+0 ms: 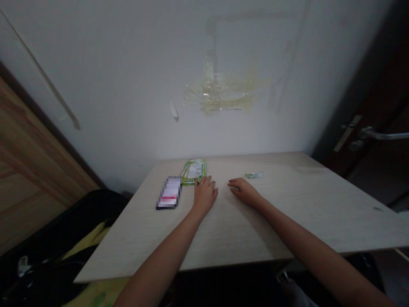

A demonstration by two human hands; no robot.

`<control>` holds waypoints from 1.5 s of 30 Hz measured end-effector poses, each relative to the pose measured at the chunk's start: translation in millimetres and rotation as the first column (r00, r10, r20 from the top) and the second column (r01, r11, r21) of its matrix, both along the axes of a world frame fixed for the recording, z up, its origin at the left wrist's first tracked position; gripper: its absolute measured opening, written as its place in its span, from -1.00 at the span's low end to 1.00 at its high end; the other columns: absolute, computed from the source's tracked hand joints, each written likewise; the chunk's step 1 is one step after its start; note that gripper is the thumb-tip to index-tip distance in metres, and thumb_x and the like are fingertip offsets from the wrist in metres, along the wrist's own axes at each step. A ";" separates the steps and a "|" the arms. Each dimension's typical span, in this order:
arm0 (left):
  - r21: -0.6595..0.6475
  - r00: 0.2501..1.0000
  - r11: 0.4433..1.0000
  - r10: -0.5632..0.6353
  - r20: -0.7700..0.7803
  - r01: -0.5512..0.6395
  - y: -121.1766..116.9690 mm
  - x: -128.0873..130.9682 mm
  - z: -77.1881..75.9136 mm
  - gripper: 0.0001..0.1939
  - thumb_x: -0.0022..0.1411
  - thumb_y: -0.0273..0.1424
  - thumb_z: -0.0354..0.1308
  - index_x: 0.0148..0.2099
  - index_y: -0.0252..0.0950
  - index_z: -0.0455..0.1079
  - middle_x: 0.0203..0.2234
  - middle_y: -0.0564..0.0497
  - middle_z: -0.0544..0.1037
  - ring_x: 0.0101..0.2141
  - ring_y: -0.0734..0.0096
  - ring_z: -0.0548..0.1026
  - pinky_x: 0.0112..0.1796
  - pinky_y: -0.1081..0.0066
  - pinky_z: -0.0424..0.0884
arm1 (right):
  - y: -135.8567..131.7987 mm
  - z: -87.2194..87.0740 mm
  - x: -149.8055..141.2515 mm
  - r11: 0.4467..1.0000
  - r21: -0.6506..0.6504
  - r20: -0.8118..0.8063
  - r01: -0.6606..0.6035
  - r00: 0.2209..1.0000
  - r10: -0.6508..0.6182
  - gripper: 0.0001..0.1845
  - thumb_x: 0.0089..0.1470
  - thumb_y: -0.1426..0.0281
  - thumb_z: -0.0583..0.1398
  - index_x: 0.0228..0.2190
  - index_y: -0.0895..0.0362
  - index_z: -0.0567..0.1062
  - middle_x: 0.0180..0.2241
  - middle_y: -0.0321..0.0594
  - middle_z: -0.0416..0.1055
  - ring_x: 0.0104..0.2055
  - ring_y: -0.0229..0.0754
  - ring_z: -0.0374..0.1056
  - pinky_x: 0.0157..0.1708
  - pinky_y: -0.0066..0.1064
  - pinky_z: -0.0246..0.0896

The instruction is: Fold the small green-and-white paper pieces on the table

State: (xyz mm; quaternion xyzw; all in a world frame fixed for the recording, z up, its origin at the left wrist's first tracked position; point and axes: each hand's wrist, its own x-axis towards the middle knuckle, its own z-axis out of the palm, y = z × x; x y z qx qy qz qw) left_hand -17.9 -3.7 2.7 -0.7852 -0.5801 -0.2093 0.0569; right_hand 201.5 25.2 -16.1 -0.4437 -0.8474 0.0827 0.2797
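Note:
My left hand [205, 192] lies palm down on the pale wooden table [217, 238], its fingers spread and the tips at the near edge of a green and white packet [194, 169]. My right hand [243, 190] rests on the tabletop with fingers bent and slightly apart, nothing visible in them. Just beyond it lies a small green and white wrapper piece [254, 175]. Left of my left hand is a phone [169, 192], its lit screen pixelated.
Behind the table stands a white wall [128, 85] with peeling clear tape [220, 96]. A dark door with a metal handle [383, 135] is at the right. Black and yellow cloth items [86, 238] sit below the table's left edge. A small scrap [378, 209] lies at the right.

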 end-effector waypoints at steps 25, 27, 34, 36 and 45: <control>-0.027 0.979 0.980 0.198 -0.040 -0.199 2.4 -7.1 -4.9 -0.59 0.34 -0.15 0.02 0.09 -0.25 0.42 0.28 -0.29 0.24 0.30 -0.14 0.09 0.21 -0.34 -0.09 | -0.1 6.9 4.8 0.999 -0.018 -0.012 -0.030 0.999 0.030 -0.69 0.17 0.39 0.18 -0.07 0.13 0.60 0.01 -0.01 0.50 0.08 -0.02 0.39 0.15 -0.12 0.24; -0.035 0.981 0.981 0.190 -0.030 -0.191 4.3 -8.2 -6.3 -0.58 0.35 -0.14 0.01 0.11 -0.24 0.40 0.29 -0.27 0.24 0.30 -0.14 0.09 0.20 -0.35 -0.09 | 0.8 5.8 5.2 0.999 -0.020 -0.018 -0.032 0.999 0.031 -0.69 0.18 0.39 0.17 -0.07 0.13 0.60 0.01 -0.01 0.50 0.09 -0.02 0.39 0.15 -0.12 0.24; -0.030 0.984 0.984 0.175 0.027 -0.175 1.9 -7.4 -1.4 -0.51 0.34 -0.22 0.01 0.25 -0.27 0.28 0.23 -0.27 0.33 0.25 -0.14 0.17 0.21 -0.33 -0.11 | 3.0 2.7 6.5 0.999 -0.031 -0.005 -0.029 1.000 0.029 -0.67 0.18 0.37 0.17 -0.05 0.17 0.59 0.03 0.01 0.49 0.09 -0.04 0.38 0.17 -0.16 0.22; -0.016 0.985 0.986 0.169 0.040 -0.168 0.0 -7.0 2.1 -0.51 0.34 -0.23 0.01 0.26 -0.25 0.27 0.21 -0.24 0.36 0.23 -0.11 0.20 0.22 -0.29 -0.11 | 3.6 1.5 7.0 0.999 -0.028 -0.012 -0.029 0.999 0.029 -0.67 0.18 0.37 0.17 -0.05 0.16 0.58 0.03 0.00 0.49 0.09 -0.04 0.38 0.17 -0.15 0.21; -0.007 0.994 1.000 0.006 0.113 -0.005 -2.1 -0.9 8.1 -0.60 0.37 -0.29 -0.01 0.22 -0.13 0.30 0.17 -0.09 0.43 0.17 0.09 0.31 0.29 -0.10 -0.18 | 3.3 1.1 7.8 0.999 -0.026 -0.024 -0.030 0.999 0.030 -0.67 0.18 0.37 0.18 -0.05 0.13 0.59 0.03 -0.02 0.49 0.10 -0.03 0.37 0.17 -0.14 0.22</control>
